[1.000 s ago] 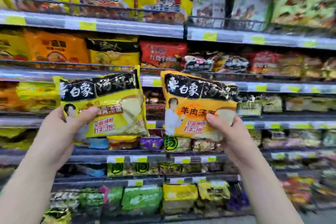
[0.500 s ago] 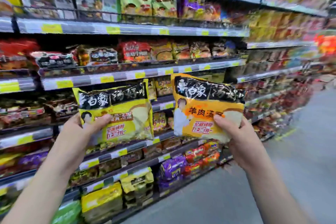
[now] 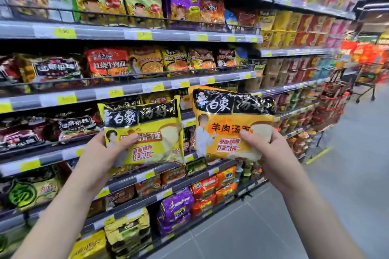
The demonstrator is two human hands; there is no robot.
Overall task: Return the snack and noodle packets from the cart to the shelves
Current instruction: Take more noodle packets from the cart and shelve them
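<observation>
Shelving slid left as view swung down-aisle. Fingers of left hand point(image 3: 103, 153) clamped on yellow plastic noodle packet point(image 3: 147, 132), right hand point(image 3: 271, 153) on orange plastic noodle packet point(image 3: 229, 124), both held before grey metal shelves point(image 3: 130, 88). Neither shelved yet.

The single view comes from a camera worn on the person's head, looking forward and slightly down along both forearms. It faces the shelving point(image 3: 130, 90) at a slant rather than square on, so the shelf edges run from the left foreground away toward the upper right, and the aisle floor point(image 3: 347, 174) opens along the right side. The left hand point(image 3: 103, 153) and the right hand point(image 3: 271, 153) sit close before the lens at mid-frame. The left holds up a yellow packet point(image 3: 160, 143) and the right an orange packet point(image 3: 227, 115) (the large print on both is readable at this range). The wide lens bends the shelf lines, and the far end of the aisle is blurred.
</observation>
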